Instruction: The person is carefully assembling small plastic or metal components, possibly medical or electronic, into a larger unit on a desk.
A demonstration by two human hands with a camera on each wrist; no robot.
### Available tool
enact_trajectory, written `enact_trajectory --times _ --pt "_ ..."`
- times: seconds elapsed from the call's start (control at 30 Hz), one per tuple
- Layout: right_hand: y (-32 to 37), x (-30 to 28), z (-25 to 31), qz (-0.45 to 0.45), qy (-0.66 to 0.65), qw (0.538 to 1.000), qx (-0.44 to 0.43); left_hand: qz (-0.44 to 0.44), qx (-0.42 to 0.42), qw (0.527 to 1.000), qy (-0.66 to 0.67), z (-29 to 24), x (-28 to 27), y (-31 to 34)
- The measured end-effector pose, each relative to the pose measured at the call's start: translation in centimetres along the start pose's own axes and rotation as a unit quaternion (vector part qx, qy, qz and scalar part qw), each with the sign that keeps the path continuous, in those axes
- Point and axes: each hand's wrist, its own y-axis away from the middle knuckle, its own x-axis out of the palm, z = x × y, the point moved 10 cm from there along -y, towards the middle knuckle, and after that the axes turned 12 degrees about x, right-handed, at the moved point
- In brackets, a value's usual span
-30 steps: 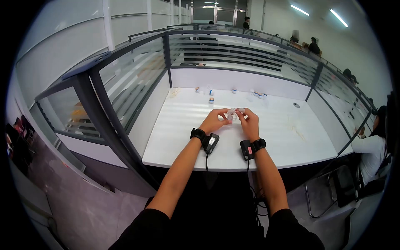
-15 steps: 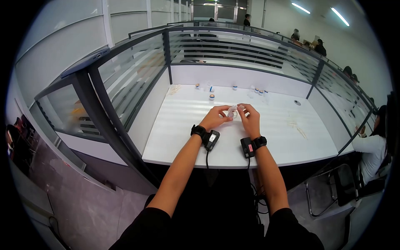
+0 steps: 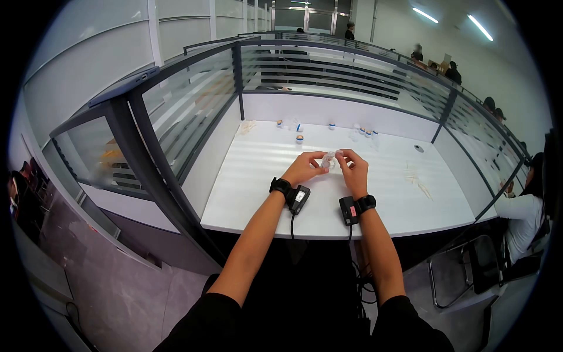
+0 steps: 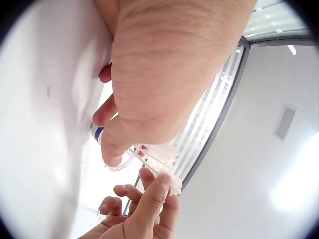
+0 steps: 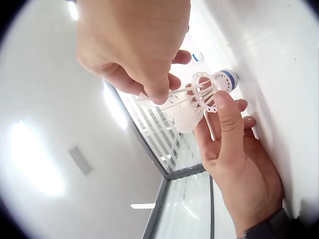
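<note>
Head view shows both hands meeting over the middle of the white desk (image 3: 258,188), with a small plastic shuttlecock (image 3: 328,159) held between them, just above the surface. The left hand (image 3: 303,168) is curled around the cork end. In the right wrist view its thumb (image 5: 224,119) lies along the ring behind the blue-banded cork (image 5: 227,79). The right hand (image 3: 353,170) pinches the thin ribs of the skirt with its fingertips (image 5: 157,92). The shuttlecock's long axis therefore runs from one hand to the other, cork towards the left hand and the desk, open skirt towards the right hand. Both hands are equally near to it, since both grip it. Several small things (image 3: 331,125) stand well apart, near the back partition (image 3: 340,111).
</note>
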Motion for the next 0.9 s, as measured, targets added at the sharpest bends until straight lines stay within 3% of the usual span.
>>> enact_trajectory --times 0.9 --pt "0.1 -0.4 0.5 -0.019 -0.009 1.0 -0.008 0.005 -0.003 1.0 0.013 -0.2 0.2 0.1"
